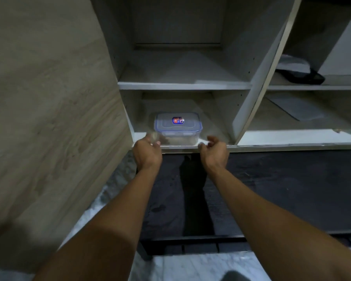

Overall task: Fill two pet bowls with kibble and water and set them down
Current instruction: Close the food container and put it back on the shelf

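- We judge the step in hand to be fetching the kibble. The clear rectangular plastic container with a blue-rimmed clip lid (pixel 177 128) sits on the lower white cabinet shelf (pixel 211 147), close to its front edge. No pet bowl is in view.
- Our left hand (pixel 147 152) is just beside the container's left wall, fingers loosely curled and slightly spread. Blur prevents us confirming contact.
- Our right hand (pixel 214 152) is near the right wall but apart from it, fingers loosely curled and holding nothing.
- Next move, in our judgement: press both hands onto the side walls, then draw the container straight out over the shelf lip.
- Clearances: the open wood-grain cabinet door (pixel 49 118) crowds the left; the white upright divider (pixel 249 102) stands well right; the upper white shelf (pixel 182 85) limits lifting. Room is open toward us.
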The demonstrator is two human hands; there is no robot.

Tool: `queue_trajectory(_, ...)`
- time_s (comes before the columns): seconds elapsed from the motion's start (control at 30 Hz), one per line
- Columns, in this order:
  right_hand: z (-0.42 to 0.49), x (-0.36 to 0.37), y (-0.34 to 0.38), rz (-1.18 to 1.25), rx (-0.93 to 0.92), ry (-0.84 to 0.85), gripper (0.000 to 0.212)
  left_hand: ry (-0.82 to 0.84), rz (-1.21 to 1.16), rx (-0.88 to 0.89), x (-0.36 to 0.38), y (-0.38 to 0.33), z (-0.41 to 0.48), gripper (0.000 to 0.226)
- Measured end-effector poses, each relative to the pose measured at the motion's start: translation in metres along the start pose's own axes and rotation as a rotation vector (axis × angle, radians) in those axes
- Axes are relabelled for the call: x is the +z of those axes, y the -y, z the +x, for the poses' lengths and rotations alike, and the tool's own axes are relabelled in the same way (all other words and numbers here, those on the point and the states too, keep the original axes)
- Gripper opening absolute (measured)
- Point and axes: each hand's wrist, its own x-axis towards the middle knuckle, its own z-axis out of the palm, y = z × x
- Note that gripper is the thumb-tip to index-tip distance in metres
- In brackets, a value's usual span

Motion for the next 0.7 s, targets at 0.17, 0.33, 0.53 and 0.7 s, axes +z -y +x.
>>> queue_trajectory(0.17, -0.039, -0.044, 0.042, -0.354, 0.082, 0.156, 0.035, 0.065, 0.109, -0.1, -0.06, -0.048, -0.026, 0.035)
queue_trajectory(0.33, -0.079, -0.077, 0.161, -0.451, -0.073, 0.307, 0.037, 0.098, 0.227, -0.039, -0.155, -0.136, -0.046, 0.036)
queue_trajectory(0.53, -0.135, -0.09, 0.329, -0.528, -0.379, 0.521, 0.032, 0.039, 0.33, 0.025, -0.284, -0.232, -0.067, 0.036)
queue_trajectory(0.7, -0.179, -0.082, 0.416, -0.691, -0.613, 0.709, 0.04, -0.004, 0.289, -0.023, -0.366, -0.251, -0.084, 0.03)
